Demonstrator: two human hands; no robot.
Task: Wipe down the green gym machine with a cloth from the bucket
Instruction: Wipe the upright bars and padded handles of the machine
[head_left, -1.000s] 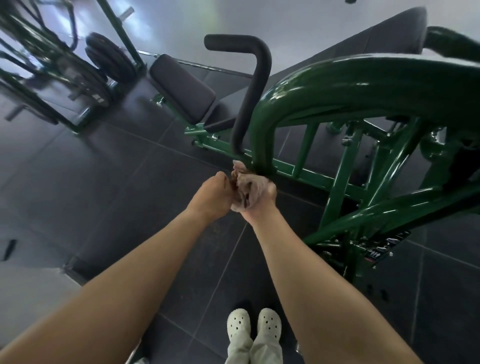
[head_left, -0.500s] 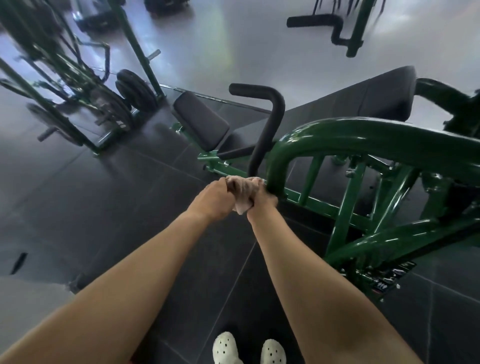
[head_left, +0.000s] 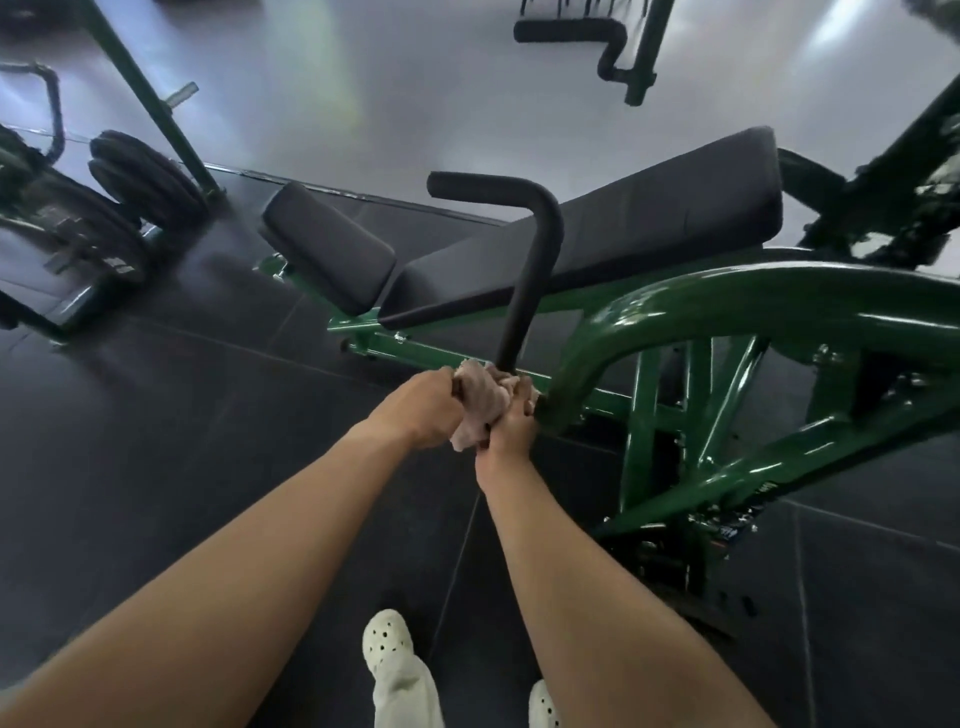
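Note:
The green gym machine (head_left: 779, 306) fills the right half of the head view, its thick curved tube bending down toward my hands. A black padded handle (head_left: 535, 270) rises beside that tube. A crumpled pinkish-beige cloth (head_left: 480, 405) is bunched between my hands at the base of the handle. My left hand (head_left: 421, 408) grips the cloth's left side. My right hand (head_left: 511, 423) holds its right side, close against the tube's lower end. No bucket is in view.
The machine's black seat pad (head_left: 327, 244) and long back pad (head_left: 649, 228) lie beyond the handle. Black weight plates (head_left: 140, 182) hang on another green rack at the left. More equipment (head_left: 618, 47) stands at the top. My white clogs (head_left: 387, 642) stand on dark floor tiles.
The view has tilted up, showing more of the room. Both hands stay on the cloth and have slid it from the green tube toward the base of the black handle.

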